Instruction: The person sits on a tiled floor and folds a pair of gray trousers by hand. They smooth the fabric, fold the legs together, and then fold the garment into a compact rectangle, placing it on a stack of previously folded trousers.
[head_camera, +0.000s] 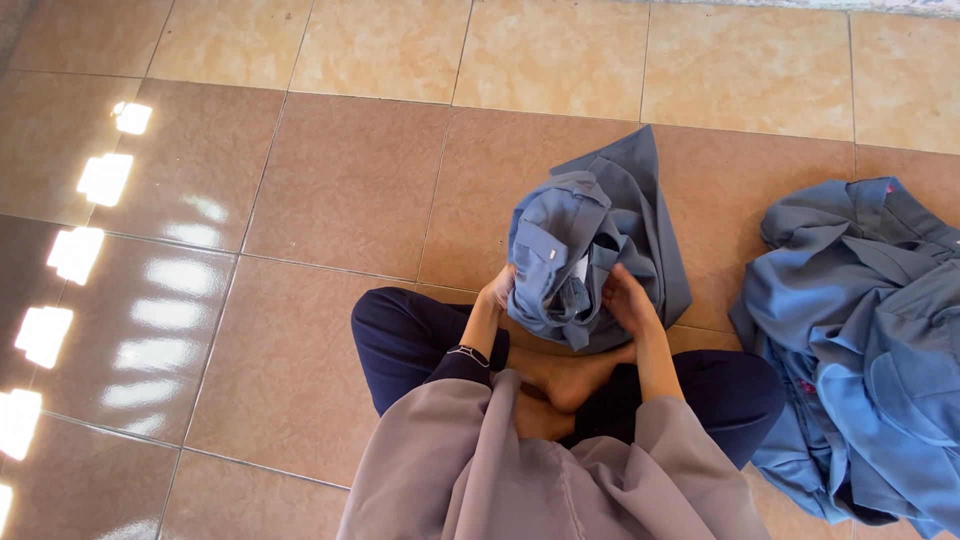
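I sit cross-legged on a tiled floor, bare feet tucked in front of me. A crumpled grey-blue shirt (585, 250) is bunched up above my feet. My left hand (497, 290) grips its left edge, fingers partly hidden in the cloth. My right hand (628, 300) holds the right side, fingers closed into the folds. Part of the shirt trails onto the floor behind.
A heap of more grey-blue garments (865, 340) lies on the floor at my right. My dark trousers (400, 335) and loose grey top (540, 470) fill the bottom of the view. Bright window reflections (75, 250) shine on the brown tiles at left.
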